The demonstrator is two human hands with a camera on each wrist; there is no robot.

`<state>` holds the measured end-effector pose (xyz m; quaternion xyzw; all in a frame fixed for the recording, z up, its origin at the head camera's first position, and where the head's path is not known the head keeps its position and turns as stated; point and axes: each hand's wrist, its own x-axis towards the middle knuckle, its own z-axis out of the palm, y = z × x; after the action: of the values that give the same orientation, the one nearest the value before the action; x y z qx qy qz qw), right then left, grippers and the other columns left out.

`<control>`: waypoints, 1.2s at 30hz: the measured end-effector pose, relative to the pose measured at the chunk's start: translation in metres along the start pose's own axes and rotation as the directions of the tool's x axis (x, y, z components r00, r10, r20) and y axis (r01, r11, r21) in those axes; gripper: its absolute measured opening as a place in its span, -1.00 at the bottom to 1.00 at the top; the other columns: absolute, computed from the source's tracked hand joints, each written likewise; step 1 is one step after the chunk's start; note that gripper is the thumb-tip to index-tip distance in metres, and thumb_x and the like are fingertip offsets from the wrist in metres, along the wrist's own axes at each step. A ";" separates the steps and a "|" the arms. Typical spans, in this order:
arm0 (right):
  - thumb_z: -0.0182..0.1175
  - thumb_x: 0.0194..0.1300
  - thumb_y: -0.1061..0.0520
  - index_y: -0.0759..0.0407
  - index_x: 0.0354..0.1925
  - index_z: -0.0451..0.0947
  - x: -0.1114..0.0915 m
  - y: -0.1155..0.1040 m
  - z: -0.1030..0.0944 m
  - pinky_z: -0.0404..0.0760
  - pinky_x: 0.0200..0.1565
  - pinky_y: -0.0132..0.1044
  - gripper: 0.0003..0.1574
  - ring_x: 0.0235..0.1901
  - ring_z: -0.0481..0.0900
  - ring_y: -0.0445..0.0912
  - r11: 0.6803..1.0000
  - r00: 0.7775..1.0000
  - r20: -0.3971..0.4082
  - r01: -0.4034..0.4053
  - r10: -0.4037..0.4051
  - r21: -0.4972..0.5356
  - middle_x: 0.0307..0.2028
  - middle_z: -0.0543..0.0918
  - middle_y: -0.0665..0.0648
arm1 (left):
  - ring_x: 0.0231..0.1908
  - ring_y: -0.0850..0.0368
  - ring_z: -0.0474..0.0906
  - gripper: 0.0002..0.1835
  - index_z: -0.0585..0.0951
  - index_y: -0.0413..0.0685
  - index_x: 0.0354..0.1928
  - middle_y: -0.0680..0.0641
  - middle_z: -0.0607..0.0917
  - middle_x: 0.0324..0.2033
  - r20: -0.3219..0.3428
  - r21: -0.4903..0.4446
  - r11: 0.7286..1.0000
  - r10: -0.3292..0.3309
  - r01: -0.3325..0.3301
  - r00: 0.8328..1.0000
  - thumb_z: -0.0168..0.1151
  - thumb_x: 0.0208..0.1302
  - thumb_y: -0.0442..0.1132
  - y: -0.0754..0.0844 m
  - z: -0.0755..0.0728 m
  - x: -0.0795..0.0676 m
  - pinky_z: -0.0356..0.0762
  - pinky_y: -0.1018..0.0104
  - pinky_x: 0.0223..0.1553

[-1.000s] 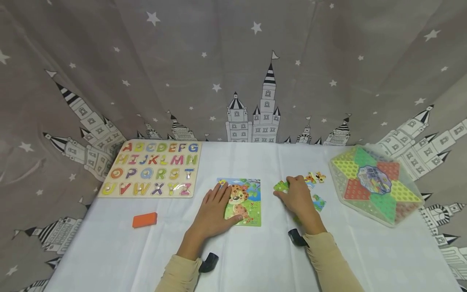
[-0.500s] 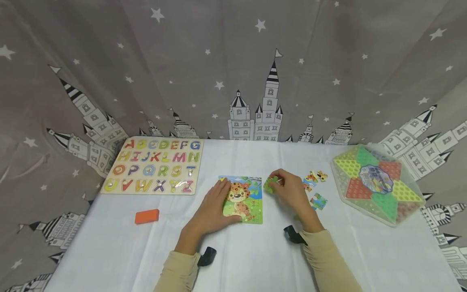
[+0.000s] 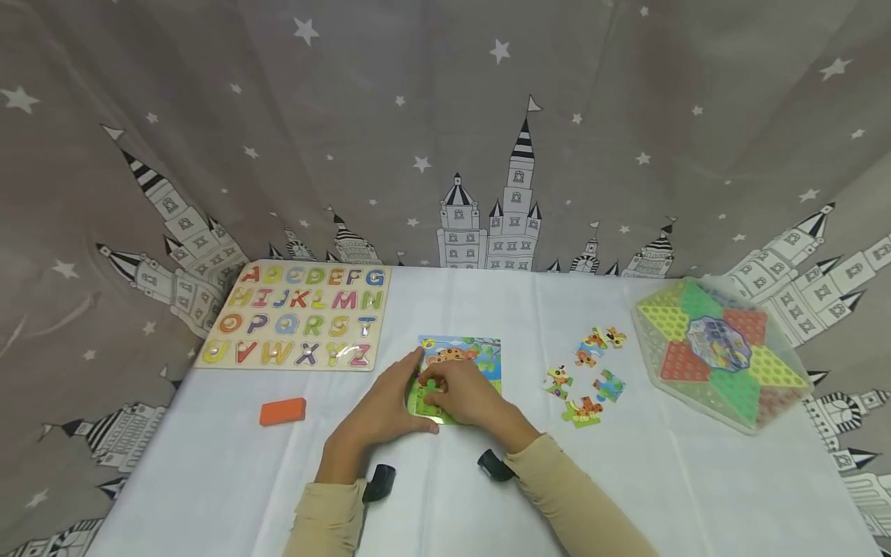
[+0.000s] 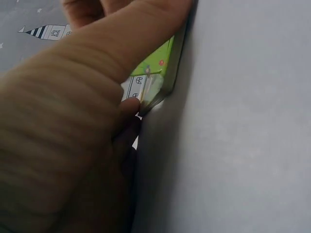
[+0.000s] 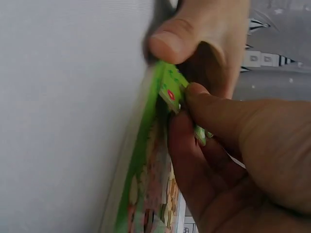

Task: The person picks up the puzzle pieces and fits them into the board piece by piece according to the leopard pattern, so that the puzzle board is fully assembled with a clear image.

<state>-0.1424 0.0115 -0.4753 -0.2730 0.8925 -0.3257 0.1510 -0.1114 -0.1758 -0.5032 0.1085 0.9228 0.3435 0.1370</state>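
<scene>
A small jigsaw puzzle (image 3: 487,350) with a spotted cartoon cat lies mid-table. My left hand (image 3: 379,408) rests along its left side, with the thumb near the front edge. In the left wrist view, that thumb (image 4: 141,29) reaches across the green corner of the puzzle. Over the puzzle's lower left part, my right hand (image 3: 468,391) pinches a green jigsaw piece (image 5: 171,87) between thumb and fingers. The piece is tilted above the board in the right wrist view. My right hand hides much of the picture.
Several loose jigsaw pieces (image 3: 583,411) lie to the right of the puzzle. Beyond them sits a hexagonal marble game box (image 3: 734,387). An alphabet peg board (image 3: 295,316) stands at the back left, with an orange block (image 3: 282,411) in front of it.
My right hand has picked up the green jigsaw piece on the right and carried it left over the puzzle. My left hand has slid off the picture to the puzzle's left side.
</scene>
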 end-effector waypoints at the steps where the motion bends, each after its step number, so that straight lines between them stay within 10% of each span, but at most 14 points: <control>1: 0.45 0.25 0.09 0.07 0.04 0.74 0.000 0.000 0.002 0.56 -0.27 -0.37 -0.63 -0.40 0.55 -0.21 1.000 1.000 0.001 -0.005 0.005 -0.021 -0.34 0.74 -0.04 | 0.61 -0.09 0.02 0.46 -0.03 0.09 0.65 -0.03 0.10 0.62 0.000 0.001 1.000 -0.010 0.010 1.000 0.66 -0.23 0.30 0.000 0.001 0.000 0.07 -0.09 0.59; 7: 0.49 0.19 0.01 0.07 0.09 0.74 0.000 -0.003 0.008 0.61 0.20 -0.15 -0.51 0.08 0.67 -0.05 0.990 1.000 0.000 0.011 -0.011 -0.142 0.00 0.78 0.01 | 0.60 -0.11 0.03 0.42 0.01 0.11 0.65 -0.05 0.13 0.61 -0.013 -0.009 1.000 -0.006 0.005 1.000 0.66 -0.21 0.28 -0.001 0.003 0.001 0.07 -0.12 0.59; 20: 0.53 0.15 -0.02 0.12 0.04 0.71 -0.003 -0.001 0.008 0.63 0.00 -0.28 -0.49 -0.14 0.60 -0.13 0.993 0.999 -0.025 0.033 -0.036 -0.109 -0.14 0.71 0.02 | 0.60 -0.10 0.03 0.38 0.02 0.11 0.64 -0.05 0.15 0.61 -0.011 0.005 1.000 -0.006 0.006 1.000 0.65 -0.17 0.25 0.001 0.002 0.000 0.06 -0.11 0.59; 28: 0.47 0.24 0.07 0.16 0.18 0.63 -0.045 0.040 -0.055 0.66 0.00 -0.20 -0.44 -0.11 0.62 -0.08 0.995 0.993 -0.099 -0.061 0.068 0.073 -0.05 0.71 0.10 | 0.60 -0.11 0.04 0.37 0.05 0.10 0.64 -0.06 0.15 0.61 -0.024 0.005 1.000 -0.021 0.021 0.999 0.61 -0.16 0.33 0.004 0.008 0.001 0.08 -0.10 0.59; 36: 0.53 0.16 0.07 0.19 0.30 0.54 -0.094 0.106 -0.098 0.60 0.03 -0.06 -0.23 -0.03 0.57 0.01 0.962 0.959 -0.094 -0.272 0.268 -0.032 0.07 0.59 0.17 | 0.58 -0.19 0.09 0.08 0.04 -0.04 0.63 -0.18 0.19 0.58 -0.053 0.049 0.999 0.016 -0.013 0.998 0.41 0.24 0.14 0.004 0.009 0.005 0.10 -0.10 0.58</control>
<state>-0.1518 0.1832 -0.4647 -0.1374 0.9342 -0.2941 0.1483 -0.1123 -0.1659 -0.5075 0.1094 0.9333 0.3247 0.1073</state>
